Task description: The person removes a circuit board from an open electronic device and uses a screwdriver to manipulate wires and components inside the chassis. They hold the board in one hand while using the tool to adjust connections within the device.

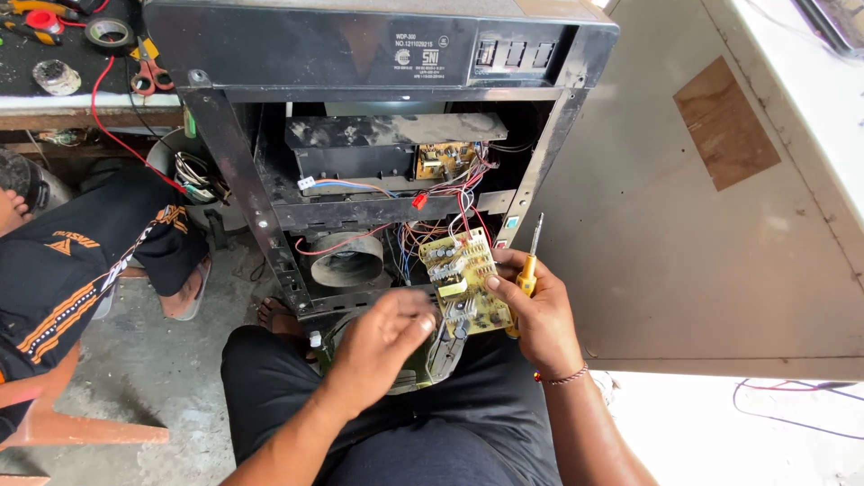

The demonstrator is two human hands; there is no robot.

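Note:
A yellowish circuit board (465, 281) with small parts on it is held up in front of an opened black appliance (378, 54). My right hand (533, 310) grips the board's right edge and also holds a yellow-handled screwdriver (531, 261), its shaft pointing up. My left hand (385, 340) is at the board's lower left, fingers curled near its edge; what it grips is hidden. Red, blue and white wires (432, 202) run from the board into the open frame, where a second small board (443, 160) sits.
A grey side panel (702, 234) leans at the right. Another person in black and orange clothes (63, 270) sits at the left on a red stool. A bench at the top left carries scissors (148, 72), a tape roll (109, 32) and tools.

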